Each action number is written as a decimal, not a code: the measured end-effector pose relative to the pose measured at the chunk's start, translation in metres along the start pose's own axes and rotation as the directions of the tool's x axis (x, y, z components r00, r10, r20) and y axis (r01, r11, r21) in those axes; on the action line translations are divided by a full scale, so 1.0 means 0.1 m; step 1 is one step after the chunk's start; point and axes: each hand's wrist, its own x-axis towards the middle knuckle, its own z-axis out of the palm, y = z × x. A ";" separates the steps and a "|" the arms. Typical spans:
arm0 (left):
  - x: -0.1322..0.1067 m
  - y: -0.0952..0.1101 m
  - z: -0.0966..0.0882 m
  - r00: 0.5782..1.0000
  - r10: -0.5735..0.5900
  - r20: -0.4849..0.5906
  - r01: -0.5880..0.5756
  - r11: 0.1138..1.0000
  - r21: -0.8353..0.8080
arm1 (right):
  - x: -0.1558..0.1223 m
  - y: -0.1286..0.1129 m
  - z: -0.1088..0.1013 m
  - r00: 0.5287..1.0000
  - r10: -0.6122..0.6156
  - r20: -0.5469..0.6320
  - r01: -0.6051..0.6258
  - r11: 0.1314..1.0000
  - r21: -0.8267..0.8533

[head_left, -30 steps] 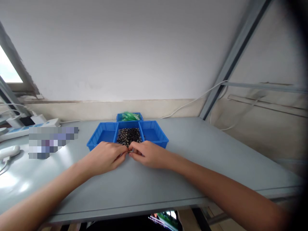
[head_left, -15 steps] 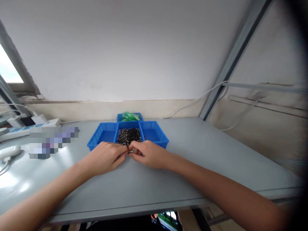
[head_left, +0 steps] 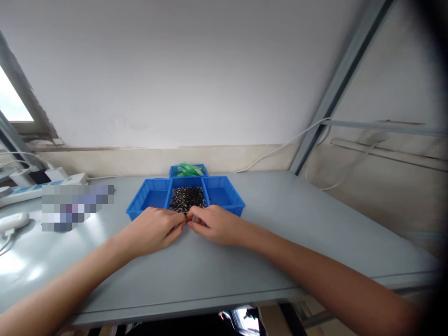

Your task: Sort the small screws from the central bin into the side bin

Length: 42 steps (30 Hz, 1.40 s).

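Note:
My left hand (head_left: 157,228) and my right hand (head_left: 219,225) meet fingertip to fingertip just in front of the middle blue bin (head_left: 187,181). Both are closed in a pinch, and whatever sits between the fingertips is too small and covered to make out. Inside that bin lies a heap of small black and metallic parts (head_left: 188,198), its near edge partly behind my fingers. A blue bin on the left (head_left: 154,198) and a blue bin on the right (head_left: 224,193) flank it, with no parts visible in either.
Behind the middle bin, another blue bin holds green plastic bags (head_left: 189,170). A white power strip (head_left: 45,186) with plugs and a white device (head_left: 14,222) lie at the left of the grey table (head_left: 217,275). A white cable (head_left: 276,151) runs along the wall to a metal post.
A small shiny piece that showed between my fingertips is now hidden. My right fingers have drawn slightly closer to the left ones; otherwise the hands stay in place.

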 end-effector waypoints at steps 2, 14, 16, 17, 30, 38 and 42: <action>0.00 0.00 0.00 1.000 0.004 0.000 -0.004 1.000 -0.002 | 0.00 0.01 0.01 1.000 0.011 0.001 -0.011 1.000 0.002; 0.00 0.00 -0.01 1.000 0.014 -0.010 -0.014 1.000 -0.012 | -0.01 0.02 0.01 1.000 0.010 0.010 -0.010 1.000 0.010; 0.00 0.01 -0.01 1.000 0.006 -0.014 -0.006 1.000 -0.009 | -0.01 0.02 0.02 1.000 0.003 0.014 -0.003 1.000 0.008; 0.00 0.01 -0.01 1.000 0.001 -0.013 -0.002 1.000 -0.004 | -0.01 0.02 0.02 1.000 -0.002 0.016 0.002 1.000 0.007; 0.01 0.00 -0.01 1.000 -0.029 0.002 0.029 1.000 0.001 | -0.01 0.00 0.00 0.999 -0.031 0.010 0.031 0.999 -0.034; 0.01 0.00 -0.01 1.000 -0.009 -0.006 0.009 1.000 -0.011 | 0.00 -0.03 -0.02 0.997 -0.073 0.024 0.074 0.997 -0.039; 0.00 0.00 -0.01 1.000 0.007 0.002 -0.007 1.000 -0.010 | 0.00 -0.01 0.00 0.999 -0.041 0.011 0.041 0.999 -0.007</action>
